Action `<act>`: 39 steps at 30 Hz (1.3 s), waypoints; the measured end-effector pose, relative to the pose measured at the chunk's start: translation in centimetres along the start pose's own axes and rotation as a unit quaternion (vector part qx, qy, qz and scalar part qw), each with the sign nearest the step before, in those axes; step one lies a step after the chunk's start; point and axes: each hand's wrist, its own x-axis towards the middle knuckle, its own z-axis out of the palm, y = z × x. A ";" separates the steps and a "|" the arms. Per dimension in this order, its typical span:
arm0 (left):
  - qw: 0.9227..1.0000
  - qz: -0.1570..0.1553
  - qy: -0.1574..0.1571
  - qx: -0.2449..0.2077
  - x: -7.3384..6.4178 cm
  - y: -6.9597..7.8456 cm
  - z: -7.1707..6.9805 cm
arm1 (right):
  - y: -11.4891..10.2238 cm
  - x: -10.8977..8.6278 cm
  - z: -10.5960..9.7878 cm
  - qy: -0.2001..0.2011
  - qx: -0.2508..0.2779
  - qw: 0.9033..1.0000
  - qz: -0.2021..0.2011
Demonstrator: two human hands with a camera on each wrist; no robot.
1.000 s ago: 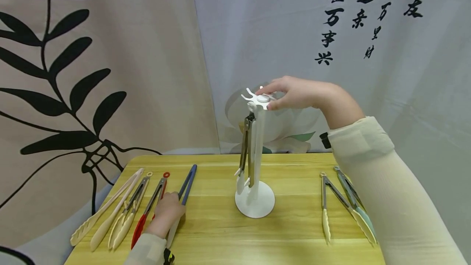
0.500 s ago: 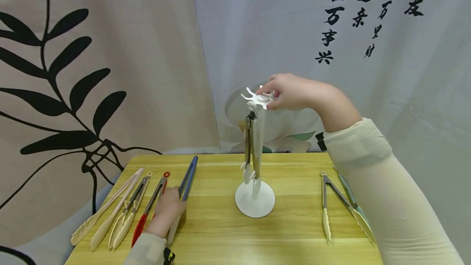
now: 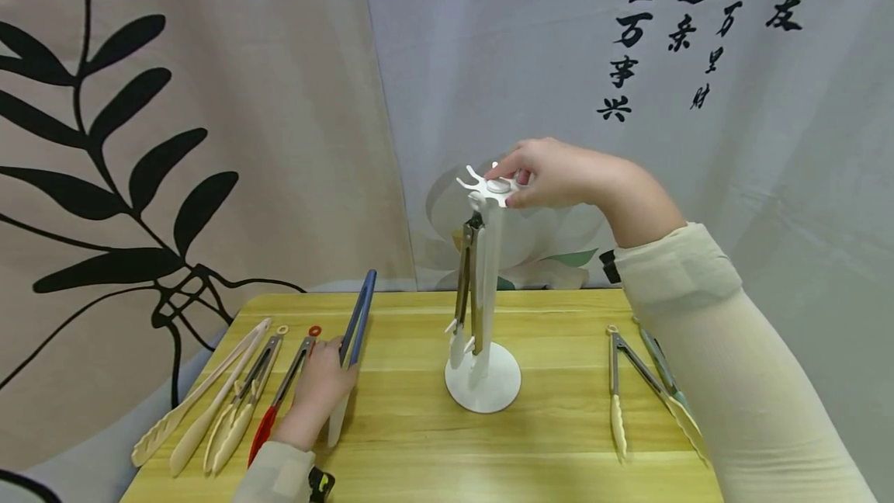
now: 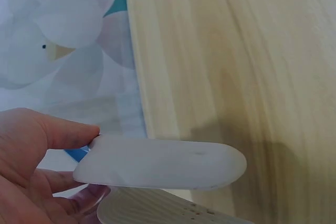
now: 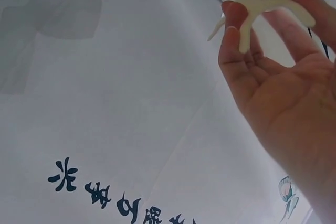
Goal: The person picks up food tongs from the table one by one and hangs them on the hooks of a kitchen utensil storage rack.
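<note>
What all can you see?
Table: 1, yellow, foreground
Stand: 1, white, on table
Hanging tongs: 1, metallic, on stand
Pale tongs: 1, cream, far left
Cream-tipped tongs: 2, cream, left and right
Red-tipped tongs: 1, red, left
Blue tongs: 1, blue-handled, left
Teal tongs: 1, teal, far right
Backdrop: 1, beige and grey, behind
Cable: 1, black, lower left
Wrist gear: 2, black, at cuffs
Sleeves: 2, cream, on arms
Hands: 2, bare, left on blue tongs, right on stand

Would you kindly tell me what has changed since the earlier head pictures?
The left hand has carried the blue-handled tongs upward in the head view, grip kept. The hanging tongs have shifted toward picture left since half a second ago. Unchanged: the right hand holding the top of the white stand, the red-tipped tongs on the table.
</note>
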 end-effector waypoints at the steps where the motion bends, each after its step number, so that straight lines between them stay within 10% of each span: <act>1: 1.000 0.002 0.004 -0.006 0.0 0.2 -0.1 | 0.0 0.0 0.0 0.000 0.001 1.000 -0.001; 13: 0.996 0.043 0.068 -0.028 -0.2 2.5 -1.2 | 0.4 -0.1 -0.1 -0.007 0.018 1.000 0.003; 39: 0.973 0.114 0.089 -0.183 -1.6 7.5 -3.9 | 1.0 0.0 -0.1 -0.010 0.050 0.999 -0.005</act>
